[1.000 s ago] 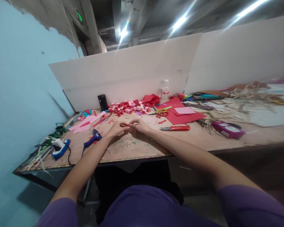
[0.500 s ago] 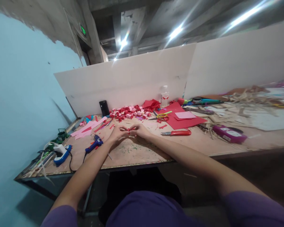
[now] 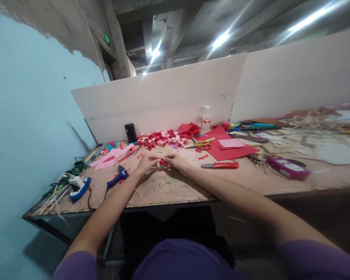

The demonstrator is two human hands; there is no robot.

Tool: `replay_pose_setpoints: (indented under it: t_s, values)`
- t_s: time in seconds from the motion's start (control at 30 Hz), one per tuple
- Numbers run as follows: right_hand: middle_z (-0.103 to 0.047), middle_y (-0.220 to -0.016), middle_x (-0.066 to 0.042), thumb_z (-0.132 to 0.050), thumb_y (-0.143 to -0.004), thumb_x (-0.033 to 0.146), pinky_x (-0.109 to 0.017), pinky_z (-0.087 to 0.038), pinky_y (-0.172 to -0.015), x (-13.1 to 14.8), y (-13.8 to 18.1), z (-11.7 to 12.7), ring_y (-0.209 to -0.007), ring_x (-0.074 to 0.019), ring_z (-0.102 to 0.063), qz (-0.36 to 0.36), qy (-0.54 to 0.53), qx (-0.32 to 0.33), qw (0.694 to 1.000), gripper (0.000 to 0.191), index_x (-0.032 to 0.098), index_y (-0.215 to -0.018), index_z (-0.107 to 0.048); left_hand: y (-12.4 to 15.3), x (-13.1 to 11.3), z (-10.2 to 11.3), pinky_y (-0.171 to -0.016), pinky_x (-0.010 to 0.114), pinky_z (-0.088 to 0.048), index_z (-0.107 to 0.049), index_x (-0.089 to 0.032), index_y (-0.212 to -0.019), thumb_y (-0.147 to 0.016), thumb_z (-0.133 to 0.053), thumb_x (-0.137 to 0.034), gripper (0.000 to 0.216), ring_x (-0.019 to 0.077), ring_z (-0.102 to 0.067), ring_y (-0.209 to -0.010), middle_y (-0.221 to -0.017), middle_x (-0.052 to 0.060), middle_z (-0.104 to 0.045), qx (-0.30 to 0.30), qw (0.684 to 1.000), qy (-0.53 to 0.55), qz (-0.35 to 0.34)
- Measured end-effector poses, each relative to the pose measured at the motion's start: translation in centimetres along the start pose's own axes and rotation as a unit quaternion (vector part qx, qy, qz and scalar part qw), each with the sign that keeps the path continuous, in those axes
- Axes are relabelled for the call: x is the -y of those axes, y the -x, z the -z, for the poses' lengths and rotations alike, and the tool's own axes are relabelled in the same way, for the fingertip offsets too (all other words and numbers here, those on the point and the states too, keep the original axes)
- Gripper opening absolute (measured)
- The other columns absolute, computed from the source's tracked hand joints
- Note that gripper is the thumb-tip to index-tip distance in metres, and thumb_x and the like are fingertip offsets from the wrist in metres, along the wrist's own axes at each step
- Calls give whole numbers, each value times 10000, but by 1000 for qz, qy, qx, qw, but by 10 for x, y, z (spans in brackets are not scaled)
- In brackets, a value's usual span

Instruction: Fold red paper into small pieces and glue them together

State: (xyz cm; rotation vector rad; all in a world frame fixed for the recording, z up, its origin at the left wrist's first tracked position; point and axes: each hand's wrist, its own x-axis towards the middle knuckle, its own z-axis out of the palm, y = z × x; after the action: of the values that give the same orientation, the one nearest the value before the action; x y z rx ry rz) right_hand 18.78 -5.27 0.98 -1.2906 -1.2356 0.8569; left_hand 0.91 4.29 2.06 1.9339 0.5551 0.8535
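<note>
Between the fingertips of my two hands is a small red paper piece (image 3: 162,161), held just above the table top. My left hand (image 3: 147,162) pinches it from the left, and my right hand (image 3: 175,161) grips it from the right. Fingers cover part of the piece, so its exact shape is unclear. Beyond my hands lies a heap of small red and pink folded paper pieces (image 3: 160,139). A blue glue gun (image 3: 118,177) rests left of my left hand. Right of my right hand lies a red-handled utility knife (image 3: 221,165).
Yellow-handled scissors (image 3: 202,144) and red paper sheets (image 3: 233,152) lie behind the knife. Pink strips (image 3: 109,158) are at left, near a power strip (image 3: 79,189). A phone (image 3: 130,133) and a bottle (image 3: 205,119) stand by the white board. A purple tape measure (image 3: 287,167) sits at right.
More of the red paper piece shows between my fingertips now, and my fingers have shifted around it. The whole view has moved slightly.
</note>
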Motion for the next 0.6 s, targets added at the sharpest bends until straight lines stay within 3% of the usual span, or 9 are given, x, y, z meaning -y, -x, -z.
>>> replay_pose_setpoints:
  t_s: [0.37, 0.5, 0.6]
  values:
    - [-751, -766, -89, -788, -845, 303, -249, -534, -593, 2, 0, 1, -648, -151, -652, -19, -22, 8, 1000, 180, 136, -776, -784, 4, -8, -4, -696, 279, -548, -817, -126, -831, -737, -770, -197, 127, 200, -708, -769, -851, 102, -798, -1, 1000, -20, -7]
    - [-746, -765, -78, -798, -843, 293, -258, -558, -627, 4, 0, 0, -660, -151, -668, -24, -24, 10, 999, 167, 137, -789, -773, 3, -10, -3, -619, 268, -544, -799, -122, -910, -758, -777, -263, 208, 192, -692, -740, -874, 105, -785, -2, 1000, -18, -5]
    - [-751, -780, -83, -808, -839, 300, -261, -565, -640, 5, 1, -1, -693, -165, -694, -30, -25, 27, 999, 173, 134, -807, -772, 4, -13, -2, -645, 273, -559, -802, -138, -953, -747, -803, -299, 262, 196, -698, -781, -952, 110, -794, 2, 1000, -19, -12]
